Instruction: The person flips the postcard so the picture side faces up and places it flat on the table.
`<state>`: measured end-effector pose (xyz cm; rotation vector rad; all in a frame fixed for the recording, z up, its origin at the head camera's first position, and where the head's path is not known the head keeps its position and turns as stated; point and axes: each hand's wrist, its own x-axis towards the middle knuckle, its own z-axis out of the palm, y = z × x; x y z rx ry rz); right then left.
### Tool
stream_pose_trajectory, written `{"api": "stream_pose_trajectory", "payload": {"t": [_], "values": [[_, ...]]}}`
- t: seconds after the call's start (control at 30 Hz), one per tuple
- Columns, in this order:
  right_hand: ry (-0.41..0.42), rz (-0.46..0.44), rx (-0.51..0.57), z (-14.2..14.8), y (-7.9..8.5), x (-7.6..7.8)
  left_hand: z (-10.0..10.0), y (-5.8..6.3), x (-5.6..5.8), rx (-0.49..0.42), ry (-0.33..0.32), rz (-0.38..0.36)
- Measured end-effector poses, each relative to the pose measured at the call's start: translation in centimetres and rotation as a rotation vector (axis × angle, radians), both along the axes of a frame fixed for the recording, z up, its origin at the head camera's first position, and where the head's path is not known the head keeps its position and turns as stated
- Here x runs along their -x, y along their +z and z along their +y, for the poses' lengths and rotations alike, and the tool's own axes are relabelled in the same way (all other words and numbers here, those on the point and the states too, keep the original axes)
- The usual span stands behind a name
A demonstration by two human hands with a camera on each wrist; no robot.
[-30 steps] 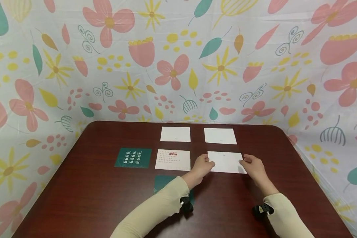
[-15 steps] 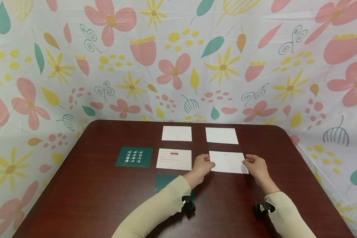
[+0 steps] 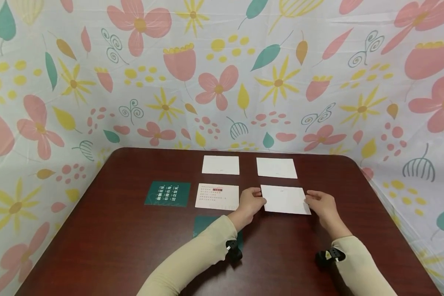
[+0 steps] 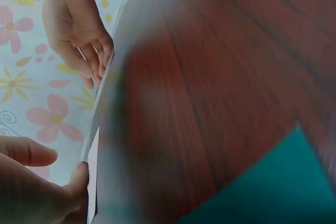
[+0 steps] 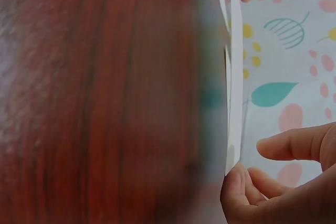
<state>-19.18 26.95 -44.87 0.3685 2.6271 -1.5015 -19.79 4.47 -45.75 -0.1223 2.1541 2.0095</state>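
Left hand [image 3: 250,204] at nine o'clock, right hand [image 3: 323,206] at three, pinch a white card [image 3: 286,200], seemingly unreleased; five other cards [image 3: 220,165] lie out.

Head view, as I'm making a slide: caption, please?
Left hand and right hand holding white card by opposite edges, floral backdrop behind.
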Motion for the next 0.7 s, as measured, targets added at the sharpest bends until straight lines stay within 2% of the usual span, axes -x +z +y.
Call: {"api": "stream_pose_trajectory", "payload": {"t": [0.27, 0.5, 0.7], "values": [[0.02, 0.032, 0.12, 0.5, -0.1, 0.3, -0.8, -0.1, 0.6, 0.052, -0.047, 0.074], [0.051, 0.015, 0.255, 1.4, 0.0, 0.4, -1.0, 0.1, 0.9, 0.054, -0.041, 0.071], [0.061, -0.009, 0.272, 1.5, 0.0, 0.6, -1.0, 0.3, 1.2, 0.059, -0.013, 0.081]]}}
